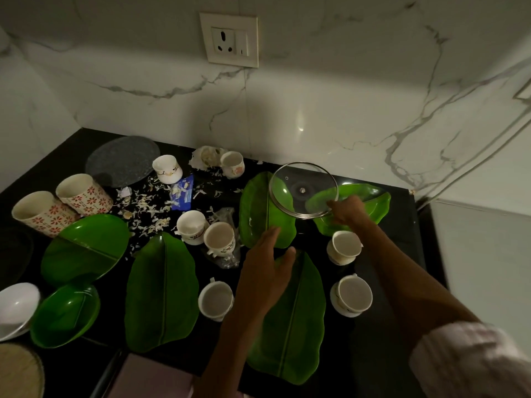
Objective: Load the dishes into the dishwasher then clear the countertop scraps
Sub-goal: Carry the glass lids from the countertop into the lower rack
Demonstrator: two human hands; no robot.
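While our right hand (346, 211) reaches to the back of the black counter (382, 282), its fingers pinch the near rim of a glass lid (287, 188), which is tilted up above a green leaf-shaped bowl (373, 201) and a leaf-shaped plate (258, 214). Our left hand (265, 264) hovers with its fingers spread and relaxed, holding nothing, above another leaf plate (298, 326). Around them we see white cups (352, 295), some upright, some tipped on their sides, more green plates, two red-flowered mugs (83, 193) lying on their sides at the left, a grey round plate (122, 160) and a white bowl (15, 307). Pale scraps (143, 208) and a blue wrapper (182, 193) are scattered over the middle of the counter.
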